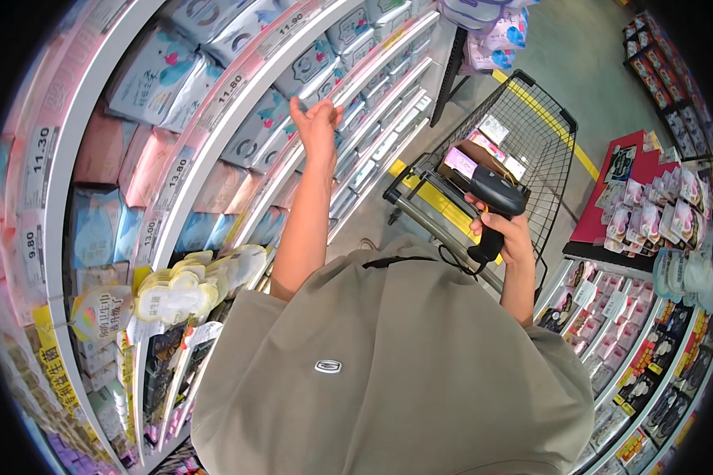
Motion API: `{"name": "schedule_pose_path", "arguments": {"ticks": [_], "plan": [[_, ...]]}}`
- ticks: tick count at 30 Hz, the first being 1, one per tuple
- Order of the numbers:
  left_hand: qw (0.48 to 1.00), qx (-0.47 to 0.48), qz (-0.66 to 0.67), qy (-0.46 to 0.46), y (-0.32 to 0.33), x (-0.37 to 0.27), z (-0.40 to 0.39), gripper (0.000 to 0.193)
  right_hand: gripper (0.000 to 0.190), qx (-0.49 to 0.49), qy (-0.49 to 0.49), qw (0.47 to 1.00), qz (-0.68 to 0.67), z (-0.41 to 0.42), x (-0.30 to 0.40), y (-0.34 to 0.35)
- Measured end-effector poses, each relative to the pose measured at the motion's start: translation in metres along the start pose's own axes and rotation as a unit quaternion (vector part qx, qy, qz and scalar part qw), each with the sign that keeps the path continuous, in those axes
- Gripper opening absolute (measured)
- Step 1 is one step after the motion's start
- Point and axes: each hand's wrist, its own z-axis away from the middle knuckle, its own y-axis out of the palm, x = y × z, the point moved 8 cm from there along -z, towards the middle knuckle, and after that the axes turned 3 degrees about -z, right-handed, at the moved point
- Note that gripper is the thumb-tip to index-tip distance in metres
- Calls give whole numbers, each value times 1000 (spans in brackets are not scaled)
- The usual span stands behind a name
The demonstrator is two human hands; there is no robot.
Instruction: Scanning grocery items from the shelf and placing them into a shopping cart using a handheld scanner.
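In my right hand (508, 234) is a black handheld barcode scanner (496, 193), gripped by its handle with a cord loop hanging at its base. My left hand (318, 122) reaches up at the shelf unit on the left, its fingers apart with nothing held. It is nearest a shelf edge (297, 133) lined with packs of sanitary pads (312, 62); whether it touches them I cannot tell. Beyond the scanner stands a wire shopping cart (546, 130). Inside it lie a brown cardboard box (481, 153) and pink and white packs (460, 161), partly hidden by the scanner.
Price strips (229, 89) run along the left shelves. Flower-shaped cards (181, 291) stick out into the aisle. On the right, hanging packs (647, 214) stand above shelves of small boxes (609, 312). A yellow stripe (582, 160) crosses the floor beyond the cart.
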Motion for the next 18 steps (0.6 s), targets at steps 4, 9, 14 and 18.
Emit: {"name": "schedule_pose_path", "arguments": {"ticks": [4,9,14,18], "plan": [[996,-39,-82,21,12,-5,-19,95,37,-37,-11,999,-15,13,-2,-9],[985,-100,-135,27,17,-5,-28,98,34,-50,-8,999,-10,19,-4,-14],[986,-135,-95,2,16,-3,-33,95,33,-60,-11,998,1,19,4,-16],[983,-154,-102,3,15,0,-34,94,35,-68,-8,998,8,19,4,-22]]}}
